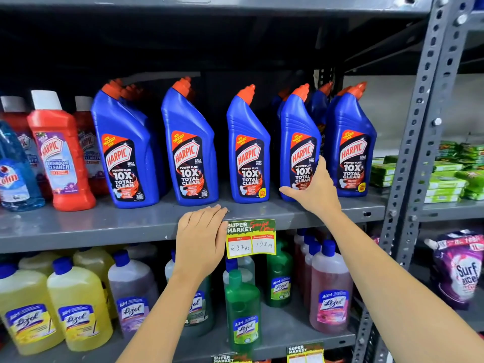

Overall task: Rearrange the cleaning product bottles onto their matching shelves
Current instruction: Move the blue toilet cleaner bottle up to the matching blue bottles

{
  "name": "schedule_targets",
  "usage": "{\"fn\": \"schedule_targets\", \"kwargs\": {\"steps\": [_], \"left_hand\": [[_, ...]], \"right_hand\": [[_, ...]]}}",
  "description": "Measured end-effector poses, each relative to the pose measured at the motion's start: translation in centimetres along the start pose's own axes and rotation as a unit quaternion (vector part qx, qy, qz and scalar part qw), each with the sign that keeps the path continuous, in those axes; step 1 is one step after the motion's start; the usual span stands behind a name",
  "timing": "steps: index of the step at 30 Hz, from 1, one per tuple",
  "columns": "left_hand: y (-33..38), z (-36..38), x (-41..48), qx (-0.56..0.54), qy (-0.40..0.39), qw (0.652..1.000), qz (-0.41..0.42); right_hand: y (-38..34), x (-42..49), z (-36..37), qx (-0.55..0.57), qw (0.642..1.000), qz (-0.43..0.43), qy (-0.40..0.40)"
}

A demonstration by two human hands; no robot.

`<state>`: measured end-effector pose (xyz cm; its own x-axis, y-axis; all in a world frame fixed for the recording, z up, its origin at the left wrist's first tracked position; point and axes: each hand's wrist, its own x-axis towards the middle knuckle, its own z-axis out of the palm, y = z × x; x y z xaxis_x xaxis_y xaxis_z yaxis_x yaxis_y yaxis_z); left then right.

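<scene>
Several blue Harpic bottles with orange caps stand in a row on the grey middle shelf [78, 226]. My right hand [313, 191] wraps around the base of the fourth blue Harpic bottle [298, 132], thumb at its lower left, fingers on its right side. My left hand [201, 237] rests flat with fingers together on the shelf's front edge, holding nothing, just left of a yellow price tag [251, 238]. Red Harpic bathroom cleaner bottles [61, 153] stand at the left of the same shelf. Lizol bottles in yellow [78, 307], purple, green [242, 310] and pink [331, 292] fill the shelf below.
A blue Colin bottle [15, 174] stands at the far left. A perforated grey upright [416, 132] bounds the rack on the right. Beyond it lie green packets [445, 176] and a purple Surf Excel pouch [459, 271]. Gaps separate the blue bottles.
</scene>
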<state>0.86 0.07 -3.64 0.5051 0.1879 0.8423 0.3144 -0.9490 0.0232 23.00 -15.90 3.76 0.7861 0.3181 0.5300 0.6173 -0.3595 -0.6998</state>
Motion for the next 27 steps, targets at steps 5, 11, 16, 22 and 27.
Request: {"fn": "schedule_targets", "kwargs": {"steps": [5, 11, 16, 22, 27], "left_hand": [[0.1, -0.1, 0.0, 0.004, -0.006, 1.000, 0.000], [0.2, -0.3, 0.0, 0.008, -0.008, 1.000, 0.001], [0.3, -0.5, -0.2, 0.008, -0.010, 1.000, -0.001], [0.6, -1.0, 0.2, -0.012, -0.018, 1.000, -0.016], [-0.1, -0.5, -2.7, -0.025, 0.001, 1.000, -0.019]], "right_hand": [[0.3, 0.1, 0.0, 0.003, 1.000, -0.003, 0.007], [0.2, -0.1, 0.0, 0.011, 1.000, 0.005, 0.013], [0.4, -0.4, 0.1, -0.001, 1.000, 0.005, 0.018], [0.0, -0.7, -0.1, 0.008, 1.000, 0.009, 0.022], [1.3, -6.7, 2.5, 0.144, 0.965, -0.157, 0.151]]}}
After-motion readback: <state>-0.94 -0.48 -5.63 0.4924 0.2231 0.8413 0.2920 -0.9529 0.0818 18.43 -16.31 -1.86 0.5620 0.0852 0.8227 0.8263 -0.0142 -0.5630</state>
